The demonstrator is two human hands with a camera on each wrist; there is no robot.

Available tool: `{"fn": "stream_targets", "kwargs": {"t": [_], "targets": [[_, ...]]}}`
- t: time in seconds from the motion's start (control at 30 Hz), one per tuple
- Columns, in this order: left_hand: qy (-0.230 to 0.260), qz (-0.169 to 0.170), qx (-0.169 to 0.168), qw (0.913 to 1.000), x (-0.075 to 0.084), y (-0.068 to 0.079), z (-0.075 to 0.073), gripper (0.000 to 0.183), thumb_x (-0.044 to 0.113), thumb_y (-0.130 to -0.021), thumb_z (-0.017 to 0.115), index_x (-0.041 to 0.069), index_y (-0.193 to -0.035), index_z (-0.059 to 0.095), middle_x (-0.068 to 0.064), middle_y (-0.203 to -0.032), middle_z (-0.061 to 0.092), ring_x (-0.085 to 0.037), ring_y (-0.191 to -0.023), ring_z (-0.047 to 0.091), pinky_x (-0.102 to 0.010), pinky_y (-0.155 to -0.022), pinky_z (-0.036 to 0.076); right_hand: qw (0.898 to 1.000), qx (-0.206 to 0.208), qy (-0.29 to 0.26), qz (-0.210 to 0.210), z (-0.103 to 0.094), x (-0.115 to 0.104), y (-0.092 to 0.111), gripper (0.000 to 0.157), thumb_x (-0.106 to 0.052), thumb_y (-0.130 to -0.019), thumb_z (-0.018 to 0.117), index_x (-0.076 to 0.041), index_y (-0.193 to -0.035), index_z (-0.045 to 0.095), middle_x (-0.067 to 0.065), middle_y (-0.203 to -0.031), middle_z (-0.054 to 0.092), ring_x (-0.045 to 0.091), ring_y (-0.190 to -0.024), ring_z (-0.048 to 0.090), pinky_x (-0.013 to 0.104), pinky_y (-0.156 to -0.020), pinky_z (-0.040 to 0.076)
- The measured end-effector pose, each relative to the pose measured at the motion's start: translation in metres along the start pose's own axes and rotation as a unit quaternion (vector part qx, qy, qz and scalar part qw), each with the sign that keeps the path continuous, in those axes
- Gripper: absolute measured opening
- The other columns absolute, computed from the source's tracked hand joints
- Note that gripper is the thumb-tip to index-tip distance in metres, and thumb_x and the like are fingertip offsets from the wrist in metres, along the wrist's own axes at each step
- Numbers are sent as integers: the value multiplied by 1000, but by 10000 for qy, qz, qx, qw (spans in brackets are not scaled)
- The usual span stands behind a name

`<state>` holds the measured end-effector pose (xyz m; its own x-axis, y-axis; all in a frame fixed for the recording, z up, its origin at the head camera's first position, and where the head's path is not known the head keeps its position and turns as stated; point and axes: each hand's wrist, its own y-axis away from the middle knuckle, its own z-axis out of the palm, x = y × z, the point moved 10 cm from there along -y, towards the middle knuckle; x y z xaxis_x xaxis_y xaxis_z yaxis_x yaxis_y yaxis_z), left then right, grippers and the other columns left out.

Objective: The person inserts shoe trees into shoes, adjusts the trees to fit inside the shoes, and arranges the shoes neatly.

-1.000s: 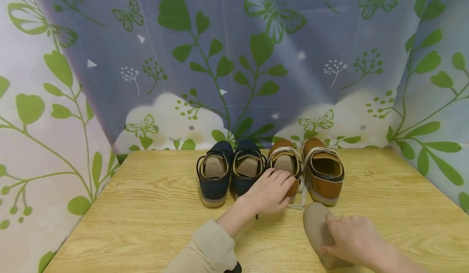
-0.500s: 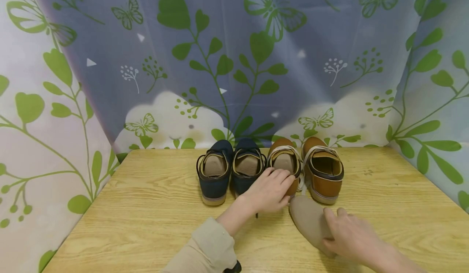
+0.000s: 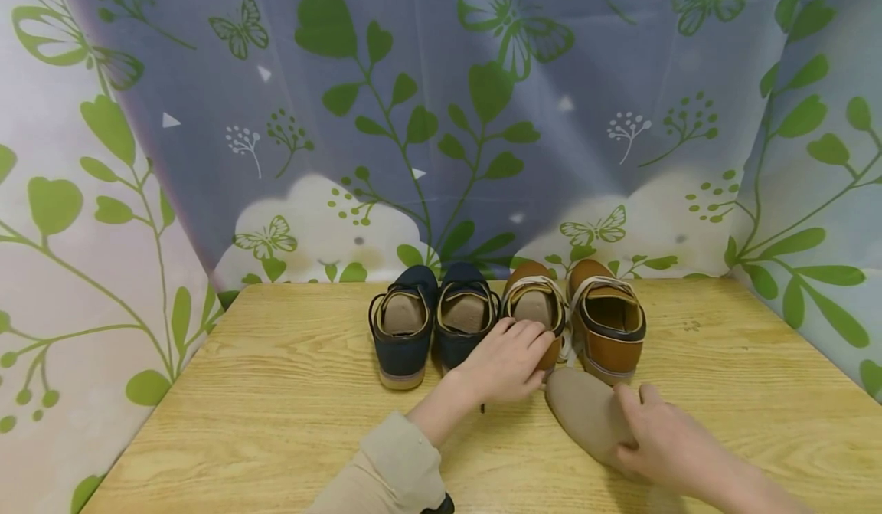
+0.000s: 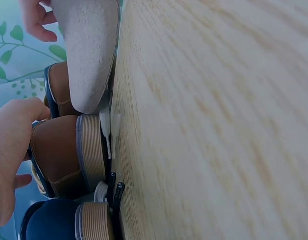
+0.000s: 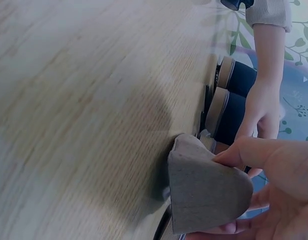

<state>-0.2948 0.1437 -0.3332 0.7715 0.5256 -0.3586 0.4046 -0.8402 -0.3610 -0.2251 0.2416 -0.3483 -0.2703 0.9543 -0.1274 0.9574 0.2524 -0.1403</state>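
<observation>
My left hand holds the left brown shoe at its heel, fingers over the collar. In the left wrist view, thumb and fingers lie on either side of this shoe's heel. A tan, rounded shoe insert is in my right hand, pinched between thumb and fingers. Its rounded front end is close behind the brown shoes, near my left fingertips. In the right wrist view the insert's thick end faces the camera. The right brown shoe has an open collar with no insert visible inside.
Two navy shoes stand left of the brown pair, with tan inserts inside. Another tan insert shows in the left brown shoe. White laces hang between the brown shoes. A printed curtain rises behind the wooden table.
The insert's front end has swung left and moved beside the left hand; my right hand has shifted slightly right. My left hand and the shoes have stayed put.
</observation>
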Motion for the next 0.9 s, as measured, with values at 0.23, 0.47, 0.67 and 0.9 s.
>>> {"fn": "stream_targets", "kwargs": {"t": [0.23,0.47,0.67,0.9], "targets": [[-27,18,34,10000,0,0,-1,46,39,-90,51,13,-128,50,-1,-123,51,-16,-113,48,-34,-96,36,9996,8,-267,-57,-3,0,0,56,-15,-66,74,3,-111,48,8,-79,43,13,-52,43,26,-45,39],[-18,19,66,10000,0,1,-1,45,39,-91,50,13,-128,50,-1,-123,50,-16,-113,48,-34,-95,37,9994,111,-210,-248,-8,-1,-2,47,-15,-65,74,0,-104,53,5,-77,43,11,-56,39,26,-46,36],[-50,14,127,9999,0,1,0,46,40,-91,50,13,-128,50,-1,-124,50,-16,-113,48,-34,-95,37,9987,367,-156,-315,-19,-3,0,38,-12,-66,73,-4,-98,55,2,-75,39,10,-56,36,24,-45,33],[-21,-7,38,10000,1,1,1,47,41,-91,50,14,-129,49,-1,-125,49,-16,-114,47,-34,-96,36,9981,544,34,-270,-30,0,0,40,-15,-69,73,-4,-103,56,2,-76,40,8,-54,37,24,-43,33]]}}
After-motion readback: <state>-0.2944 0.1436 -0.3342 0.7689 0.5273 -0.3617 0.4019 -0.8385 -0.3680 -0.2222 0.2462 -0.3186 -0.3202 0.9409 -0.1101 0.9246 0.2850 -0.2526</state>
